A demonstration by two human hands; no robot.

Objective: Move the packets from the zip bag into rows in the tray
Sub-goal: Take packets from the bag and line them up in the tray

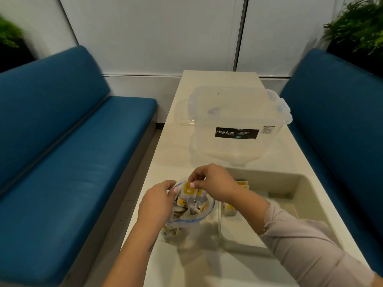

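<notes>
A clear zip bag [192, 222] with a blue rim sits on the table, holding several white-and-yellow packets. My left hand [157, 201] grips the bag's left rim and holds it up. Above the bag's mouth, my right hand [211, 183] pinches one yellow-marked packet [189, 190]. The beige tray [298, 195] lies just right of the bag. Along its left side sit a few packets [229, 209], with more [242, 184] half hidden behind my right wrist.
A clear Megabox storage box [238, 125] stands behind the tray in the middle of the white table [172, 158], with a clear lid [183, 114] to its left. Blue benches [72, 152] flank the table. Plants stand in both back corners.
</notes>
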